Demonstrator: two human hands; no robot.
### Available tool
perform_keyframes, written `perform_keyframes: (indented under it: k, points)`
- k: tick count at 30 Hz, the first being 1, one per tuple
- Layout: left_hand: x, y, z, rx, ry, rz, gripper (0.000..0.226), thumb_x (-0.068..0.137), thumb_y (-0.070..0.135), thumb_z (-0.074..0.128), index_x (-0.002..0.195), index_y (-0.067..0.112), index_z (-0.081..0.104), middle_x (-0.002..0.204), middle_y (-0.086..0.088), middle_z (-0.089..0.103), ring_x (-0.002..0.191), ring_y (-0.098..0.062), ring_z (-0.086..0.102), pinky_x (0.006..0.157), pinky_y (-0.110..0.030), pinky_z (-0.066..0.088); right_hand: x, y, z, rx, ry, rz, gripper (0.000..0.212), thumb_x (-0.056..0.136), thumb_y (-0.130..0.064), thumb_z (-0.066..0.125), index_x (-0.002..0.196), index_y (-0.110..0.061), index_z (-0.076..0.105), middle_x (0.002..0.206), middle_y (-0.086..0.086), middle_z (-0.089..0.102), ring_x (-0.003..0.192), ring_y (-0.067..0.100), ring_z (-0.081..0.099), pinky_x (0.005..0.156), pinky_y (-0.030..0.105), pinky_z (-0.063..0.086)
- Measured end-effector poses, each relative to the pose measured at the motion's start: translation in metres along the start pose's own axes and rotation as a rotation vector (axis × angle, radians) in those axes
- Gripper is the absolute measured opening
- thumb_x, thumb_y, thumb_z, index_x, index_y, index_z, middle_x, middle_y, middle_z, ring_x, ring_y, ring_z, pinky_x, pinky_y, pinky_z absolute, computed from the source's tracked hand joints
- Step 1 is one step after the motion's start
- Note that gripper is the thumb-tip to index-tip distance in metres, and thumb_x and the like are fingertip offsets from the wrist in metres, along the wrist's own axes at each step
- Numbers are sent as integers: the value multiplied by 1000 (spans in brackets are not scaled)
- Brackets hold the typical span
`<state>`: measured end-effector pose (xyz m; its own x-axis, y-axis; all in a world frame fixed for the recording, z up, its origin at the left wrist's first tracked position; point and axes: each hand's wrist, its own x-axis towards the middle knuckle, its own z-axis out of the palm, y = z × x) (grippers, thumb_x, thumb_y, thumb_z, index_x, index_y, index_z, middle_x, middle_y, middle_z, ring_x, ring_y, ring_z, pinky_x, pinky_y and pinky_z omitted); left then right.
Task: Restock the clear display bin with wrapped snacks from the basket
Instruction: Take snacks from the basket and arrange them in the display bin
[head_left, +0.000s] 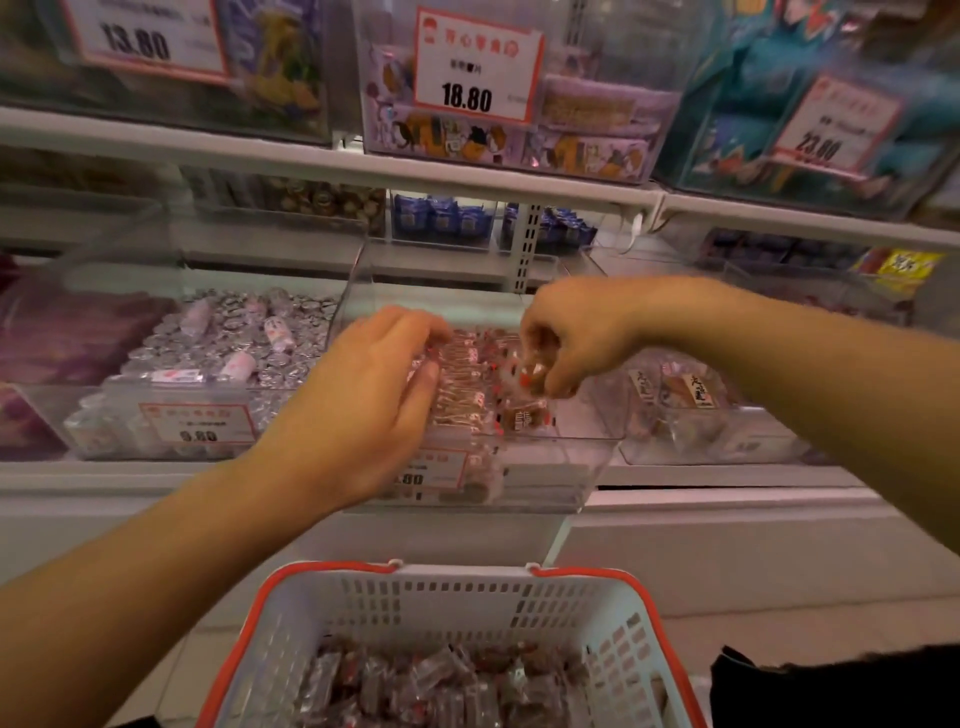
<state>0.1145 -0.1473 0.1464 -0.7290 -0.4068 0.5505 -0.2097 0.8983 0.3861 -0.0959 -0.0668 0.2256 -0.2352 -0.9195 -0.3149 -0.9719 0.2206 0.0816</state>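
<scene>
The clear display bin (582, 457) on the shelf is partly filled with wrapped snacks (462, 384); more lie in the basket (441, 597) below. The left hand (363, 405) rests on the rows with its grip apart, while the right hand (571, 332) pinches one snack (535, 376) above them. They look light, crinkly and slippery, probably best pinched at the wrapper ends.

Two hands (363, 395), one basket (457, 597), four readable price tags (475, 65).
</scene>
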Motion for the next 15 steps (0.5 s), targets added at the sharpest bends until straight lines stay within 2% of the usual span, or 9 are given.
perform_keyframes:
  k: [3, 6, 8, 12, 15]
  points:
    - [-2, -8, 5, 154, -171, 43, 21, 97, 22, 46, 114, 18, 60, 110, -1, 59, 102, -21, 54, 89, -39, 46, 27, -6, 24, -141, -198, 13, 20, 78, -33, 78, 76, -21, 62, 74, -6, 62, 67, 11, 59, 52, 23, 41]
    - [-3, -8, 11, 160, -248, 36, 20, 97, 21, 44, 110, 19, 59, 107, 0, 59, 100, -22, 55, 87, -40, 46, 43, -10, 44, -177, -252, -4, 15, 82, -29, 75, 83, -18, 65, 78, -3, 60, 73, 17, 59, 58, 28, 47]
    - [-2, -9, 14, 123, -264, -8, 20, 97, 20, 42, 107, 21, 59, 105, 0, 61, 98, -23, 56, 85, -39, 47, 47, -10, 52, -178, -214, -3, 15, 81, -23, 74, 78, -18, 61, 77, -3, 57, 75, 20, 57, 61, 30, 47]
    - [-2, -12, 19, 72, -279, -72, 23, 96, 20, 40, 106, 23, 60, 105, -1, 64, 97, -23, 58, 85, -42, 48, 47, -7, 56, -129, -113, 59, 22, 76, -23, 78, 78, -13, 59, 77, 0, 57, 68, 19, 53, 54, 28, 43]
    - [-4, -13, 20, 54, -266, -77, 21, 96, 20, 41, 104, 24, 60, 103, 1, 64, 95, -21, 58, 84, -42, 49, 47, -3, 58, -78, -39, 98, 32, 71, -18, 84, 70, -17, 52, 74, -1, 57, 65, 15, 56, 50, 26, 42]
